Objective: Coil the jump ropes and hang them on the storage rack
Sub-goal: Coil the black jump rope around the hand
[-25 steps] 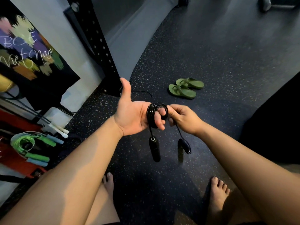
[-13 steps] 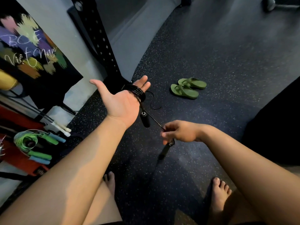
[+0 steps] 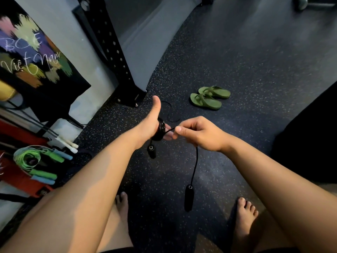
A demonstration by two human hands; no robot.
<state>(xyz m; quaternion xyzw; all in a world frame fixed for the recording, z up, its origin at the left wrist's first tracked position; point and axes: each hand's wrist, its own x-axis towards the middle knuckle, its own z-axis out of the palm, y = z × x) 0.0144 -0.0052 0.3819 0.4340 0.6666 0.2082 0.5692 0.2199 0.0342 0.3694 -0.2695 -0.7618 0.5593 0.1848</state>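
A black jump rope is wound in a tight coil [image 3: 160, 129] around the fingers of my left hand [image 3: 148, 125]. The thumb points up and the fingertips poke straight out past the coil. One black handle [image 3: 151, 152] dangles just below that hand. My right hand [image 3: 197, 133] pinches the free stretch of rope right beside the coil. From it the cord drops to the second black handle [image 3: 188, 198], which hangs above the floor. At the left edge a coiled green jump rope [image 3: 27, 158] with green and blue handles hangs on the red storage rack [image 3: 17, 179].
A black perforated upright [image 3: 111, 52] stands bolted to the speckled floor at the wall. Green flip-flops [image 3: 209, 97] lie ahead on the floor, with a loose black cord [image 3: 169, 114] nearer my hands. White handles [image 3: 68, 144] stick out at the rack. My bare feet stand below.
My left hand turned from palm-up to thumb-up with the coil still around its fingers. My right hand rose to the coil, sliding up the rope, so the second handle hangs lower.
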